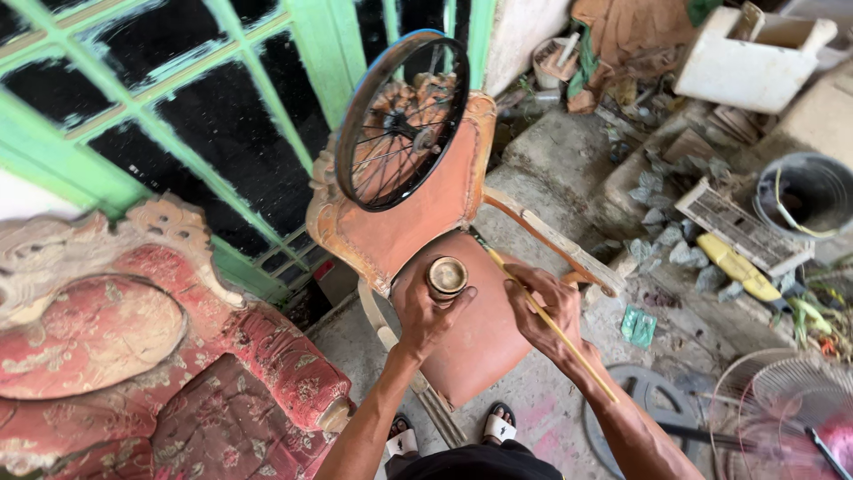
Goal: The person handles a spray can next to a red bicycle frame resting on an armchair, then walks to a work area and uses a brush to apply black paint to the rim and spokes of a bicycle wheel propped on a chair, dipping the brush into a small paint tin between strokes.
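My left hand [425,313] grips a small round open can [446,277] with brownish liquid, held over the seat of an orange upholstered chair [462,342]. My right hand [549,311] holds a long thin yellow-handled brush [553,327] that slants from the chair's back corner down past my wrist. A small spoked wheel [402,120] leans against the chair's backrest [418,213]. My feet in sandals [498,425] stand on the concrete floor below the chair.
A red patterned carved armchair [133,356] stands at the left. A green-framed window [178,116] lies behind. Rubble, a white box [746,62], a grey bucket [804,191], a yellow tool [736,265] and a fan grille [782,400] crowd the right.
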A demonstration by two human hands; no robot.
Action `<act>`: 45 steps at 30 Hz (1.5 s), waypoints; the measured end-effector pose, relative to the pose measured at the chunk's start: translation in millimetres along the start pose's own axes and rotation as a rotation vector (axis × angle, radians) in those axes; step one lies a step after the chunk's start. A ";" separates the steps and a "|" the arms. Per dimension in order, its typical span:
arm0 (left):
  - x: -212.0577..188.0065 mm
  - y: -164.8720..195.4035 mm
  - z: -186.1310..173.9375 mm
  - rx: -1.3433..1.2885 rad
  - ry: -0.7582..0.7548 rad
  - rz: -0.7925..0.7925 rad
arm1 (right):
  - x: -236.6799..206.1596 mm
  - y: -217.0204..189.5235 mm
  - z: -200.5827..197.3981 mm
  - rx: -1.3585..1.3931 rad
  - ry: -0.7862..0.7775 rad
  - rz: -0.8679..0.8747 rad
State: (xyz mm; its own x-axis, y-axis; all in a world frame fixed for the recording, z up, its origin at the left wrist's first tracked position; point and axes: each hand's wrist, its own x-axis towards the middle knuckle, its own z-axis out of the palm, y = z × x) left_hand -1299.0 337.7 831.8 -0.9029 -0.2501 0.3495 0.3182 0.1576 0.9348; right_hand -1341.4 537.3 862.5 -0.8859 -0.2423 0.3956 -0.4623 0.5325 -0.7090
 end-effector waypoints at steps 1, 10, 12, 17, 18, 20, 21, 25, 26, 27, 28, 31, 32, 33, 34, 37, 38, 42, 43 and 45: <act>0.6 -1.3 0.8 0.020 0.015 0.027 | -0.4 -1.0 -1.1 0.025 0.023 -0.071; -4.1 -17.0 23.4 0.118 -0.023 0.048 | -16.5 5.9 -13.2 0.119 0.113 -0.134; -7.1 -18.4 29.4 0.123 -0.050 0.045 | -23.3 8.9 -12.2 0.143 0.154 -0.102; -15.4 -24.2 45.7 -0.011 -0.137 0.031 | -47.7 15.0 -13.6 0.121 0.247 -0.064; -18.0 -25.3 48.6 -0.014 -0.152 0.045 | -52.4 15.6 -14.9 0.129 0.265 -0.067; -22.9 -27.3 52.4 -0.021 -0.179 0.074 | -61.6 15.4 -17.6 0.098 0.283 -0.067; -26.2 -27.5 54.3 -0.017 -0.204 0.064 | -67.1 13.7 -19.7 0.084 0.290 -0.070; -33.1 -26.8 54.9 0.025 -0.259 0.084 | -83.8 3.2 -25.3 0.099 0.293 -0.021; -34.3 -26.4 57.0 0.033 -0.268 0.103 | -86.5 0.8 -26.6 0.095 0.301 -0.011; -36.3 -25.9 59.7 0.009 -0.280 0.096 | -90.4 -0.7 -29.7 0.086 0.311 0.000; -37.8 -25.2 61.0 -0.012 -0.289 0.090 | -94.1 -1.9 -32.5 0.086 0.319 -0.008; -40.2 -24.2 61.6 -0.036 -0.327 0.088 | -102.7 -4.7 -34.8 0.086 0.338 -0.001; -41.2 -24.3 61.3 -0.035 -0.341 0.090 | -105.2 -5.1 -34.3 0.078 0.345 0.028; -42.0 -24.5 61.6 -0.063 -0.353 0.073 | -107.6 -5.5 -33.6 0.071 0.352 0.056; -43.7 -24.8 62.6 -0.090 -0.364 0.056 | -110.1 -5.6 -33.6 0.059 0.367 0.048; -48.7 -24.8 68.6 -0.171 -0.388 0.020 | -114.7 -7.4 -34.1 0.031 0.395 0.042; -49.8 -23.7 68.1 -0.190 -0.383 0.014 | -116.7 -9.6 -35.1 0.026 0.394 0.055; -45.7 -17.4 64.9 -0.235 -0.353 -0.022 | -111.2 -18.6 -38.5 0.035 0.389 0.022; -44.7 -15.0 63.2 -0.241 -0.339 -0.037 | -108.6 -21.7 -38.0 0.022 0.380 0.023; -42.7 -10.5 58.6 -0.230 -0.308 -0.017 | -103.4 -27.1 -37.3 -0.010 0.364 0.025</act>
State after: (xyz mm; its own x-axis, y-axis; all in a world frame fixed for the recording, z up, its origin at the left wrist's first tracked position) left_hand -1280.7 402.7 803.4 -0.9421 0.0537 0.3310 0.3270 -0.0715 0.9423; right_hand -1235.8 578.1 862.6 -0.8242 0.0751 0.5614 -0.4384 0.5428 -0.7163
